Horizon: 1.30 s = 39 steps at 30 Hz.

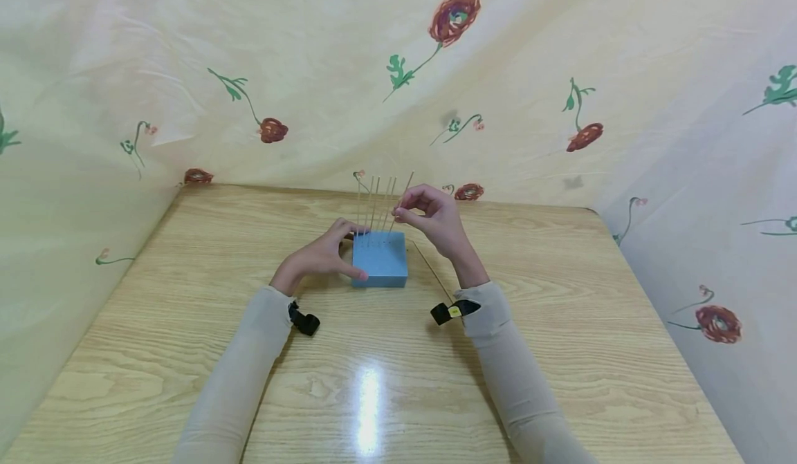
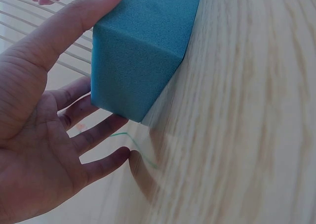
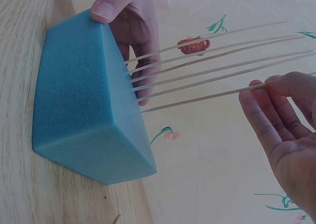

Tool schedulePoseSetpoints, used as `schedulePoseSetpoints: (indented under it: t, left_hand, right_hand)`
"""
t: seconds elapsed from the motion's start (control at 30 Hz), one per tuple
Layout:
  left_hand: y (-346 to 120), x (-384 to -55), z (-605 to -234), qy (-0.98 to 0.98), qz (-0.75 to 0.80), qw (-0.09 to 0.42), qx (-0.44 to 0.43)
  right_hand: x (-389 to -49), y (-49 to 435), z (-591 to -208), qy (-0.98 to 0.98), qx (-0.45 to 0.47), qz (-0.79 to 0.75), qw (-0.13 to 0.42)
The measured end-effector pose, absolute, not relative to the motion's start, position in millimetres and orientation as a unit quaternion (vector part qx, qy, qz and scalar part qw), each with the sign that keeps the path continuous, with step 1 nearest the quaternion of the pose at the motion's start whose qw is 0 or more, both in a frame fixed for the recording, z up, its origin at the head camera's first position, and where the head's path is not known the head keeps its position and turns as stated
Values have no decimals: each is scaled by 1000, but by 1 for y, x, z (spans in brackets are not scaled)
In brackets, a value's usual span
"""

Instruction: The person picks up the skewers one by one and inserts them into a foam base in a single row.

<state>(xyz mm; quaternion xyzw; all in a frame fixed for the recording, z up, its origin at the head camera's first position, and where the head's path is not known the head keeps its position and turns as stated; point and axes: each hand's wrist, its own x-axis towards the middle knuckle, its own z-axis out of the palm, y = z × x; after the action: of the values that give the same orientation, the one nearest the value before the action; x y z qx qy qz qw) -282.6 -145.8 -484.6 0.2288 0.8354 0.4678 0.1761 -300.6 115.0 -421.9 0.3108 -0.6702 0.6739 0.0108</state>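
A blue foam block sits on the table, with several thin wooden skewers standing in a row in its top. My left hand grips the block from its left side; the thumb lies on the near edge and the fingers reach round the far side. Between thumb and fingertips, my right hand pinches another skewer. In the right wrist view its pointed lower end meets the block's top at the end of the row; how deep it sits, I cannot tell.
One more skewer lies on the wooden table, right of the block and partly under the right wrist. Behind the table hangs a cream cloth printed with red flowers. Black wrist cameras are strapped over both sleeves.
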Motion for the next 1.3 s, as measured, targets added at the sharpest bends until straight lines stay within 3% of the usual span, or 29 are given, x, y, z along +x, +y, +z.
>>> schedulePoseSetpoints:
  t: [1.3]
  left_hand:
    - [-146,-283,-483,836,468,175,225]
  right_hand:
    - [-300,109,-424,-691,309,653,20]
